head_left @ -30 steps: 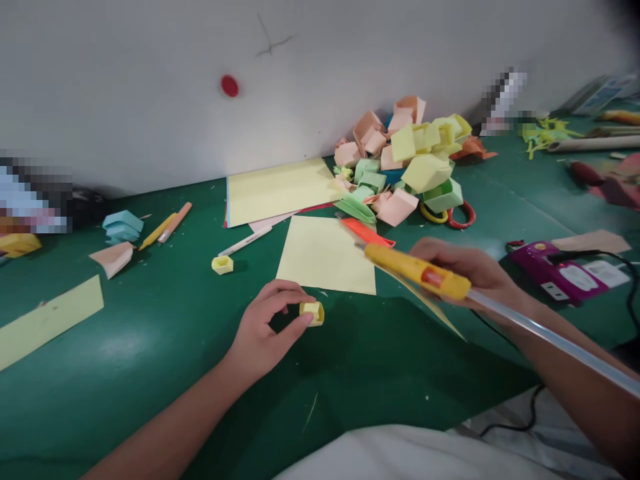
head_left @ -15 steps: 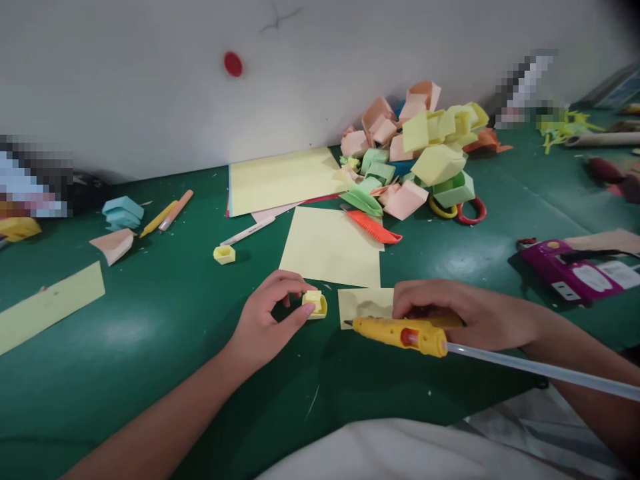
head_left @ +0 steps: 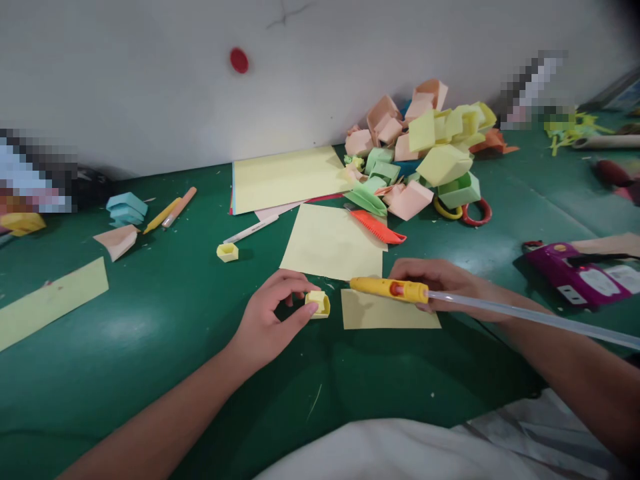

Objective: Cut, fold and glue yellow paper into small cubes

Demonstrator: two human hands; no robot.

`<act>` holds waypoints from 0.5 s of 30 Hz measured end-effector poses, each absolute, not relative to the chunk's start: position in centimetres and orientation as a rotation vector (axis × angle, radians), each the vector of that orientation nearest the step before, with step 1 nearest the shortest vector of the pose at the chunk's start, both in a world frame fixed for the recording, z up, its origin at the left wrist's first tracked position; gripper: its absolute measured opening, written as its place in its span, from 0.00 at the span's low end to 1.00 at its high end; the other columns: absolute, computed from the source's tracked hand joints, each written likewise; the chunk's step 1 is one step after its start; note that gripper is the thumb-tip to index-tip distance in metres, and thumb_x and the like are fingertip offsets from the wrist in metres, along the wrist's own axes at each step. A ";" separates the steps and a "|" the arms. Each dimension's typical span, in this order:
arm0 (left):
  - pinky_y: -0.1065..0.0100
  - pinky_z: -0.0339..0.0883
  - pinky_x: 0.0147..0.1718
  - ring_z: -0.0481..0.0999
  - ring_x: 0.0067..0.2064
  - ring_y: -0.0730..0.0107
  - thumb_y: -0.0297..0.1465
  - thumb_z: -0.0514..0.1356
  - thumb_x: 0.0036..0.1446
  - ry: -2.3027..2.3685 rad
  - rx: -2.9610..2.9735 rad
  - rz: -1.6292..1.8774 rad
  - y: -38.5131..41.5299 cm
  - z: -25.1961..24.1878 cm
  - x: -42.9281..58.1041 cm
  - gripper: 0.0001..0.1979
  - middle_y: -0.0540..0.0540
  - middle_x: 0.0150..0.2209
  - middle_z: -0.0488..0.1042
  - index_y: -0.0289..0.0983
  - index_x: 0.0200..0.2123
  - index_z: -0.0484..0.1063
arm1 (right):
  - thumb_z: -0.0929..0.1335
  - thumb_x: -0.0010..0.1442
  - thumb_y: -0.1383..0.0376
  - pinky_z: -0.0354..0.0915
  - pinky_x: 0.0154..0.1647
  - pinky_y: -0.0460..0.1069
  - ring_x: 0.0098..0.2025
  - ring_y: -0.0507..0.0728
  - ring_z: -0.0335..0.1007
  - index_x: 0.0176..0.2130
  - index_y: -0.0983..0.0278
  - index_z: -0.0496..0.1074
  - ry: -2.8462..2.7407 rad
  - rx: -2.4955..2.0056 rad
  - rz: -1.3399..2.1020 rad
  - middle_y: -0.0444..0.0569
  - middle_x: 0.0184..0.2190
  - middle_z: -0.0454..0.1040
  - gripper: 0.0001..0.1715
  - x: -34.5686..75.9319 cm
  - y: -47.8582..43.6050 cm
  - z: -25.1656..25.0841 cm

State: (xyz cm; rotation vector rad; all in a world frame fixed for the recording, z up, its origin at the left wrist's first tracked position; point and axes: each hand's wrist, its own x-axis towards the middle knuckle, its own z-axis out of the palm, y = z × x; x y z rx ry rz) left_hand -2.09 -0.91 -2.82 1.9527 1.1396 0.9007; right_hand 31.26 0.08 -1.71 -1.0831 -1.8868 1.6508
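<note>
**Glue gun poised beside small folded piece**

Left hand (head_left: 267, 320) pinches a small yellow folded paper piece (head_left: 319, 303) between thumb and fingertips, held down on the green mat (head_left: 150, 347). Piece looks like a little open box; can't tell from this angle which face is up.

Right hand (head_left: 445, 283) is wrapped round a yellow glue gun (head_left: 389, 289), clear glue stick (head_left: 525, 319) trailing back along the forearm. Nozzle points left toward the piece, close but not touching. Directly under the gun, just right of the piece: a small yellow paper rectangle (head_left: 390, 312), flat on the mat.

Step, as I read it: lining up the nozzle to glue the folded piece. Next move needs a short, steady nozzle approach while the pinch keeps the piece from sliding, fingertips clear of the hot tip.

Around the hands:
- beyond them, a larger yellow sheet (head_left: 333, 241), an orange comb-like tool (head_left: 376, 227)
- further back, a heap of folded paper shapes (head_left: 425, 157) against the wall
- up-left of the left hand, a second small yellow piece (head_left: 227, 251) and a white pen (head_left: 250, 229)
- far right, a purple device (head_left: 575, 275)
</note>
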 end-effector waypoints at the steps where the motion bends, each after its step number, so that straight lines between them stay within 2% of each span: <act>1: 0.69 0.71 0.34 0.73 0.35 0.72 0.34 0.63 0.61 1.138 1.957 0.901 -0.9 -2.8 -2.1 0.07 0.46 0.42 0.75 0.41 0.42 0.78 | 0.71 0.57 0.47 0.62 0.34 0.47 0.37 0.54 0.64 0.47 0.62 0.73 -1.887 -1.092 1.650 0.48 0.40 0.69 0.26 31.4 -0.1 -1.6; 3: 0.70 0.71 0.34 0.73 0.35 0.72 0.33 0.63 0.61 1.142 1.968 0.898 -0.9 -2.8 -2.1 0.07 0.46 0.42 0.75 0.41 0.42 0.79 | 0.71 0.58 0.48 0.64 0.36 0.48 0.38 0.55 0.65 0.47 0.61 0.73 -1.925 -1.083 1.686 0.48 0.41 0.69 0.24 31.5 -0.8 -0.9; 8: 0.70 0.71 0.33 0.72 0.33 0.73 0.33 0.62 0.61 1.160 1.984 0.894 -0.8 -2.7 -2.0 0.07 0.46 0.42 0.75 0.41 0.41 0.79 | 0.70 0.62 0.58 0.65 0.37 0.48 0.38 0.54 0.68 0.42 0.60 0.74 -2.076 -1.132 1.811 0.47 0.41 0.68 0.10 31.6 -2.6 1.2; 15: 0.71 0.71 0.34 0.72 0.34 0.73 0.32 0.63 0.61 1.164 1.972 0.890 -0.9 -2.6 -2.0 0.07 0.46 0.43 0.75 0.41 0.41 0.78 | 0.70 0.61 0.58 0.70 0.39 0.51 0.41 0.59 0.72 0.42 0.58 0.75 -2.103 -1.219 1.728 0.51 0.42 0.72 0.10 34.5 -4.2 1.4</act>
